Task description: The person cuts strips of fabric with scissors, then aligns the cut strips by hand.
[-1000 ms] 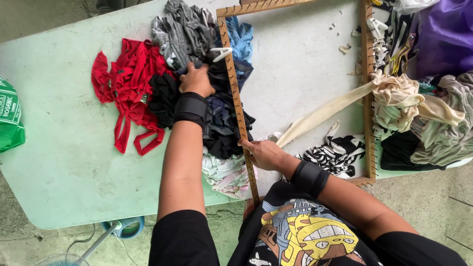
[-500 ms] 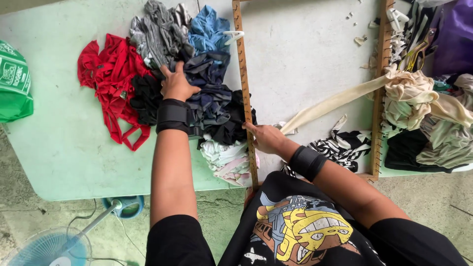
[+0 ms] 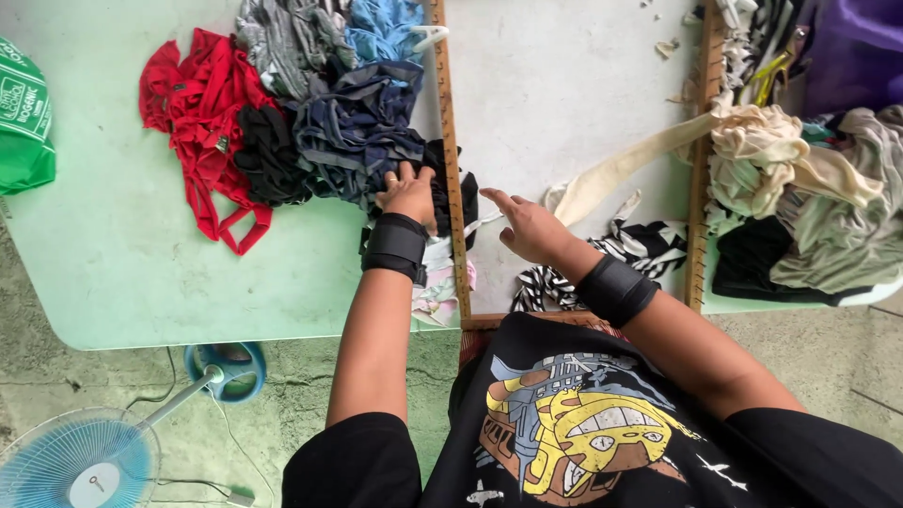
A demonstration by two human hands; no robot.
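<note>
Left hand (image 3: 410,193), black wrist wrap on, pressing flat on the heap of dark navy and black cloth scraps (image 3: 362,132) just left of the long wooden slat (image 3: 450,160); fingers spread, clenched on nothing. Right hand (image 3: 531,226) hovering loose and empty over the pale grey board (image 3: 555,85) inside the frame, forefinger extended toward the slat. Best to keep the palm low and sweep the whole heap leftward across the mint-green tabletop (image 3: 141,273), toward the red fabric strips (image 3: 202,122). Worth steadying the slat with the free hand, lest loose ends, like the pale floral scrap (image 3: 435,282) under the wrist, snag against it.
</note>
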